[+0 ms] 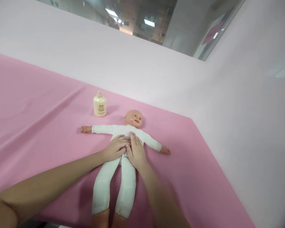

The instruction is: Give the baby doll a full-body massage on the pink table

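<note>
A baby doll (125, 183) in a white cloth body lies on its back, arms spread wide and head toward the wall. My left hand (117, 147) rests across the doll's belly, fingers stretched out and pointing right. Beside it, my right hand (136, 153) lies flat on the doll's torso with its fingers pointing up to the chest. The fingertips of both hands meet near the middle of the belly. Neither hand grips anything. Under my palms, part of the doll's trunk is hidden.
A cream pump bottle (100, 106) with a printed label stands left of the doll's head. Pink cloth (180, 177) with folds at the left covers the surface. White walls (137, 72) border it behind and at the right, with a window (142, 22) above.
</note>
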`<state>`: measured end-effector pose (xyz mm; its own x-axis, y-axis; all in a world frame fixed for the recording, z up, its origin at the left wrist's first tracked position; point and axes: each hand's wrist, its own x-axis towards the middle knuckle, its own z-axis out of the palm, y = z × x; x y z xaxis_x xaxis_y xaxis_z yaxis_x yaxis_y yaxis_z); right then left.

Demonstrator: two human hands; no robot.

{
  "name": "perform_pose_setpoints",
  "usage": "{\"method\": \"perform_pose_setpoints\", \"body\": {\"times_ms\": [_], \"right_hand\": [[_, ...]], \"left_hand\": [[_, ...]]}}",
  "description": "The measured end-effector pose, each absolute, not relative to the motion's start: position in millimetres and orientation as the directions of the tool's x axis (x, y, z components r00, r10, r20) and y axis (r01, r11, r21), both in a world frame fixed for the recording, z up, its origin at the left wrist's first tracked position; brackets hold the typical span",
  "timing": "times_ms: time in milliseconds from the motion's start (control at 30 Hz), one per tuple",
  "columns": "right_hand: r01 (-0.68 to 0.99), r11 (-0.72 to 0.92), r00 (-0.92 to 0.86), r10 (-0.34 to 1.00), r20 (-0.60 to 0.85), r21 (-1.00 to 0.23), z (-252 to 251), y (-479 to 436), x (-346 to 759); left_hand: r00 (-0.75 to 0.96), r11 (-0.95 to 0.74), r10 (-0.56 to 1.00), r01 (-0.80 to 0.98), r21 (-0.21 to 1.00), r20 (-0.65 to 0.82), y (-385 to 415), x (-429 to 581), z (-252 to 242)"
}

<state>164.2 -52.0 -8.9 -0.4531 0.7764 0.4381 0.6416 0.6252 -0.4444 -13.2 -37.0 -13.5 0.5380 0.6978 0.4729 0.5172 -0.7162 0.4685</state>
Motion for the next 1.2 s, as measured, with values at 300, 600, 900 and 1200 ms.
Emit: {"method": "perform_pose_setpoints", "body": {"times_ms": [300, 600, 900, 1200], "right_hand": [[0.590, 0.753, -0.633, 0.656, 0.411, -0.292, 8.1, -52.0, 155.7], [0.617, 0.675, -0.588, 0.737, 0.333, -0.405, 17.6, -18.2, 123.0], [0.746, 0.464, -0.336, 0.882, 0.330, -0.479, 4.6, -32.4, 139.7], [0.787, 0.250, -0.107, 0.956, 0.274, -0.564, -19.8, -23.6, 165.4]], "left_hand": [[0.614, -0.802, 0.592, 0.385, 0.457, 0.522, -33.2, -21.3, -17.8], [0.636, -0.788, 0.600, 0.365, 0.496, 0.486, -33.7, -32.0, -14.3], [0.622, -0.773, 0.621, 0.387, 0.502, 0.476, -31.3, -36.6, -13.7], [0.431, -0.562, 0.826, 0.568, 0.601, 0.364, -18.3, -44.0, -15.9]]}}
